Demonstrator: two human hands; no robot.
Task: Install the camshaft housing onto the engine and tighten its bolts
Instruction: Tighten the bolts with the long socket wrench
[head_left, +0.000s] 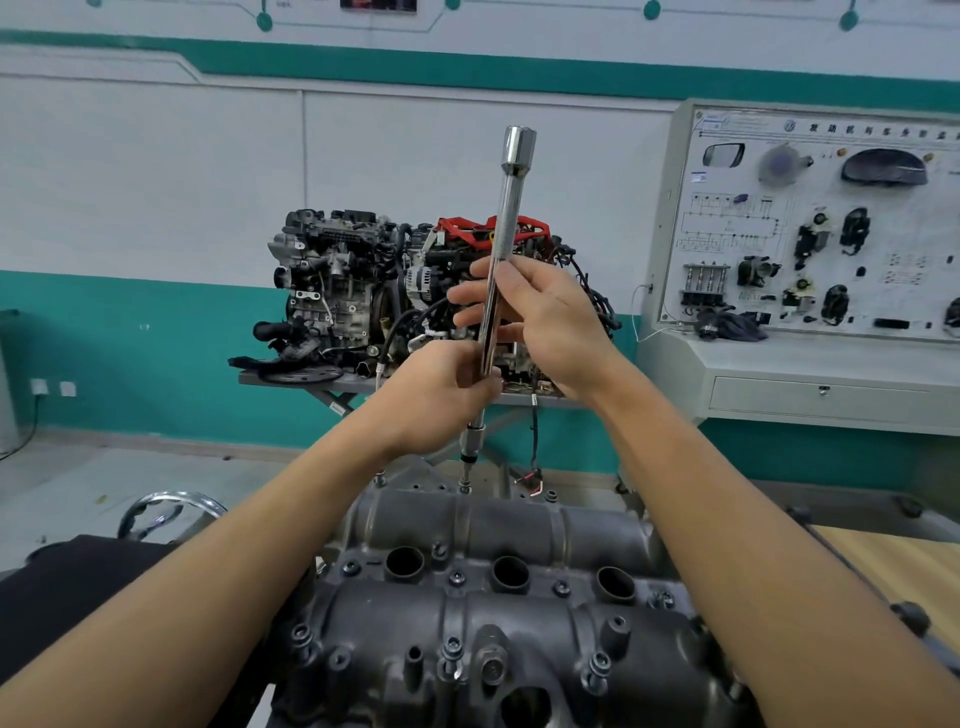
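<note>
Standing near-vertical, tip on far bolt, extension bar is grasped by L hand low, R hand mid-shaft.

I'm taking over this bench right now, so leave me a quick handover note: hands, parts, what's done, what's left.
Left hand: grips the lower part of the extension bar.
Right hand: holds the same bar higher up, between fingers and thumb.
The bar stands nearly upright, with its lower end on the far-edge bolt.
Done: the camshaft housing sits on the engine, and the other bolts are in their holes.
Left: finish this bolt, then tighten the rest. The picture does not show how tight any of them is.
</note>
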